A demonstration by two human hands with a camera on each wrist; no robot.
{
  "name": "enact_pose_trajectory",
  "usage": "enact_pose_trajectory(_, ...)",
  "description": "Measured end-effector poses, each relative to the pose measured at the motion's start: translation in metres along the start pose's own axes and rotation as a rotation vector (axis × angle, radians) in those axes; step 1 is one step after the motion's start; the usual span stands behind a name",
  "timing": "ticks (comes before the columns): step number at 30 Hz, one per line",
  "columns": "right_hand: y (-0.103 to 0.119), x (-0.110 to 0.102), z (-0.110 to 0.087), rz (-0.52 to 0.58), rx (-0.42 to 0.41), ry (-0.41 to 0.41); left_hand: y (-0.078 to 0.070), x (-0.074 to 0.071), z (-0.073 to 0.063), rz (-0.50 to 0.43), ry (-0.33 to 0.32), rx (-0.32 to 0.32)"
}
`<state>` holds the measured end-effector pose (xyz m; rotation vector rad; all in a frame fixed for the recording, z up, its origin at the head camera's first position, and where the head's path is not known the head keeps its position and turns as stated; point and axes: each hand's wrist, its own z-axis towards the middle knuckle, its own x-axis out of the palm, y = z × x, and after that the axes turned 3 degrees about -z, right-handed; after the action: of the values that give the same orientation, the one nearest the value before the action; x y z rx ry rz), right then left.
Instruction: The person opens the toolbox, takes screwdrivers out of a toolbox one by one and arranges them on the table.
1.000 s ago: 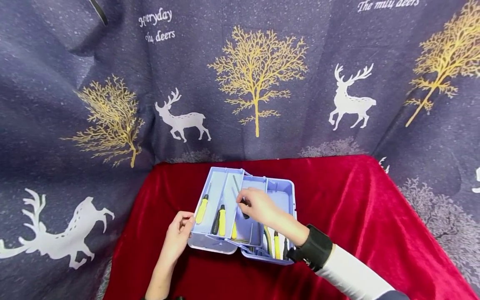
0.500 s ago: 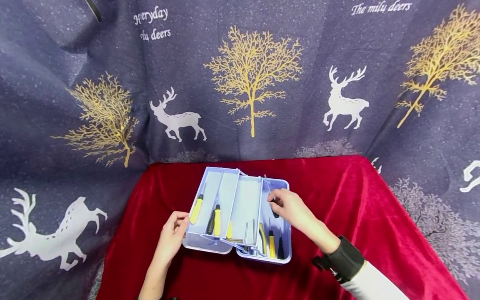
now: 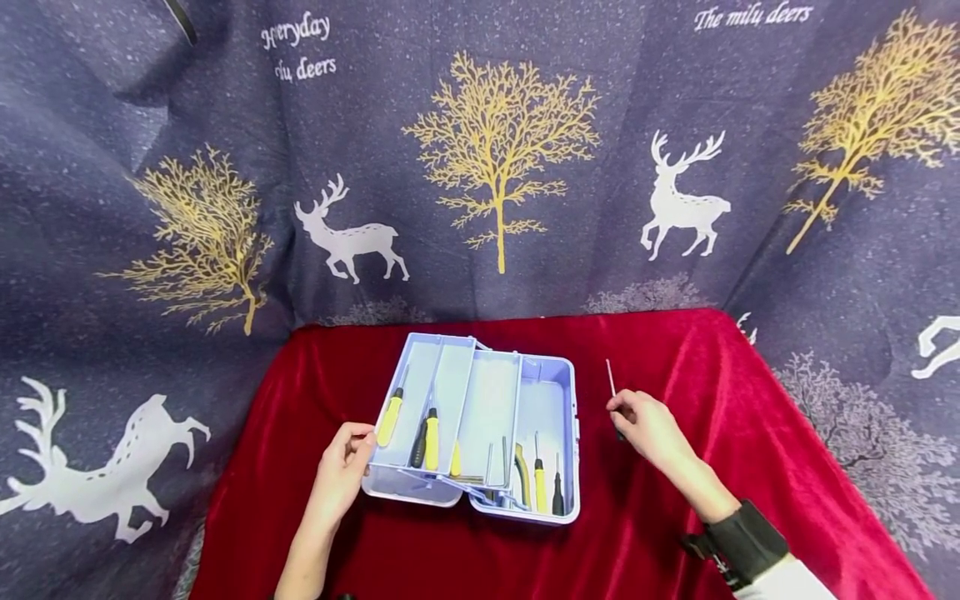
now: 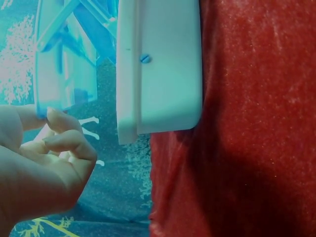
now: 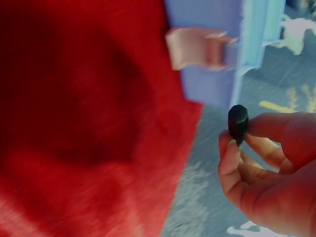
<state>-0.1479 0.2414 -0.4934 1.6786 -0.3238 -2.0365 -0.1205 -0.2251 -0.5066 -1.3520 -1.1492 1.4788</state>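
Blue backdrop (image 3: 555, 287), 3 gold trees (image 3: 501, 142), white deer (image 3: 686, 207); red velvet cloth (image 3: 675, 358).

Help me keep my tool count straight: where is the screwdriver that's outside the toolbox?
In the head view, the screwdriver is in the right hand, over the red cloth to the right of the toolbox.

Through my head view I read white script on the dark backdrop (image 3: 555, 292): right of and above the middle golden tree (image 3: 500, 150), "The milu deers" (image 3: 753, 17); left of and above that tree, "eryday" (image 3: 300, 32) over "deers" (image 3: 317, 67), their first letters creased.
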Motion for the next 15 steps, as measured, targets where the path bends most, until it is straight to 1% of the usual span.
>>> enact_pose_trajectory(4, -0.022, 0.009, -0.008, -0.038, 0.021, 0.008, 0.002, -0.001, 0.0, -0.004, -0.003, 0.008)
enact_pose_trajectory(8, -0.041, 0.016, -0.014, -0.048, 0.042, 0.033, 0.002, -0.001, 0.0, -0.016, -0.005, 0.005)
enact_pose_trajectory(12, -0.053, 0.021, -0.015, -0.055, 0.047, 0.069, 0.001, 0.0, 0.0, -0.031, -0.004, -0.003)
enact_pose_trajectory(15, -0.058, 0.023, -0.015, -0.05, 0.063, 0.103, 0.001, 0.001, 0.0, -0.043, -0.003, -0.004)
